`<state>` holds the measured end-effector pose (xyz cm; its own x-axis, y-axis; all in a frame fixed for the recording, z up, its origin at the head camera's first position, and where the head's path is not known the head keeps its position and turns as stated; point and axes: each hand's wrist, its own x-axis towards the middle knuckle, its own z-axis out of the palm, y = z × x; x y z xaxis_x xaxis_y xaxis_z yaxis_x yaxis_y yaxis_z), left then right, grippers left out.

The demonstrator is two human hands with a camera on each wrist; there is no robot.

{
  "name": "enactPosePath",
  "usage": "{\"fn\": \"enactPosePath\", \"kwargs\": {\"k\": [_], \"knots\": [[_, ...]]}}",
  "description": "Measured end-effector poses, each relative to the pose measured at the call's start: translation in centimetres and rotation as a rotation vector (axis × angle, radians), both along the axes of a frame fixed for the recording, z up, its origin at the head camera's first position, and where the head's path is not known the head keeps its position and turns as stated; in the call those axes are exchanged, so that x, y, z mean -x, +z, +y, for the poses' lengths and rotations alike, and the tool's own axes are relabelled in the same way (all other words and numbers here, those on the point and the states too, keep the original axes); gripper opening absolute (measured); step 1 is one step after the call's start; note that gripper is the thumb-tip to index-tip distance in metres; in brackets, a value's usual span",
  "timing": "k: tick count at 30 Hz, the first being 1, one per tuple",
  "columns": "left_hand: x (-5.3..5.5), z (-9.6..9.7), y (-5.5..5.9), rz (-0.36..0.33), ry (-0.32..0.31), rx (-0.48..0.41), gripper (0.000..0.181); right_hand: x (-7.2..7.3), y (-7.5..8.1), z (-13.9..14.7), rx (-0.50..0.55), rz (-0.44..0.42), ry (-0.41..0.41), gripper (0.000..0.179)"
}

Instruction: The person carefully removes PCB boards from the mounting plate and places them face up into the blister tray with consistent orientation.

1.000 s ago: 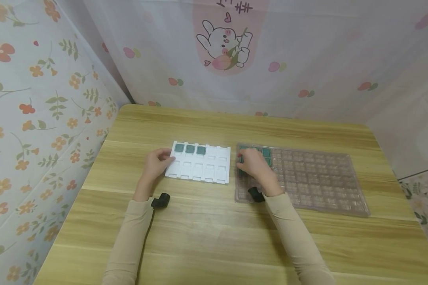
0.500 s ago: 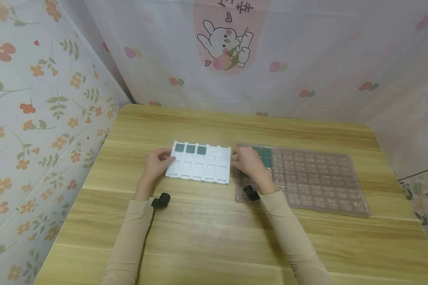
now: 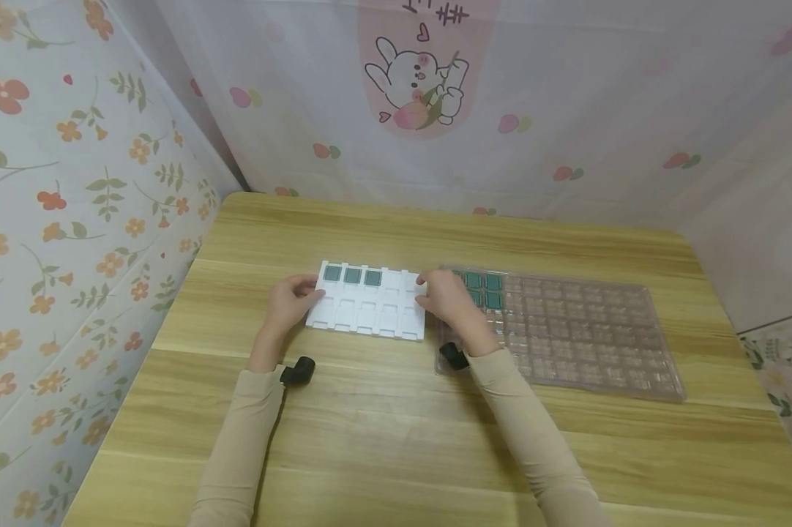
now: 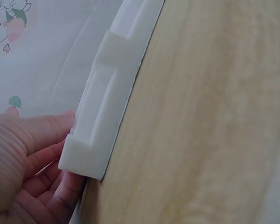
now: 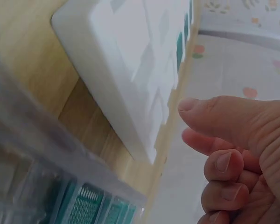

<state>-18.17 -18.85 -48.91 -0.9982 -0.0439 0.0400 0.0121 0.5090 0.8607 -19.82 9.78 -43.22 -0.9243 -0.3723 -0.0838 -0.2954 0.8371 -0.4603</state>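
Observation:
A white tray with two rows of shallow pockets lies mid-table in the head view. Three square green chips sit in its back row, from the left corner. My left hand pinches the tray's left edge, its thumb on the rim in the left wrist view. Over the tray's right end hovers my right hand. Its thumb and index finger are close together, the other fingers curled in the right wrist view; whether a chip is between them is hidden.
To the right lies a clear plastic tray with many pockets. Several green chips occupy its back-left corner, partly covered by my right hand. Black wrist cameras stick out from both cuffs. A printed curtain hangs behind the table.
My right hand has moved left, from the chips in the clear tray to the right end of the white tray. The left hand and both trays have stayed put.

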Motion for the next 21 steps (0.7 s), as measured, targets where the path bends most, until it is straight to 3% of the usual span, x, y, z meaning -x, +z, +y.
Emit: {"fn": "enactPosePath", "kwargs": {"k": [7, 21], "knots": [[0.0, 0.0, 0.0, -0.01, 0.006, 0.004, 0.032, 0.3, 0.0, -1.3, -0.067, 0.012, -0.011, 0.028], [0.1, 0.0, -0.1, -0.017, 0.014, 0.007, 0.031, 1.0, -0.3, -3.2, -0.087, 0.1, 0.043, 0.028]]}}
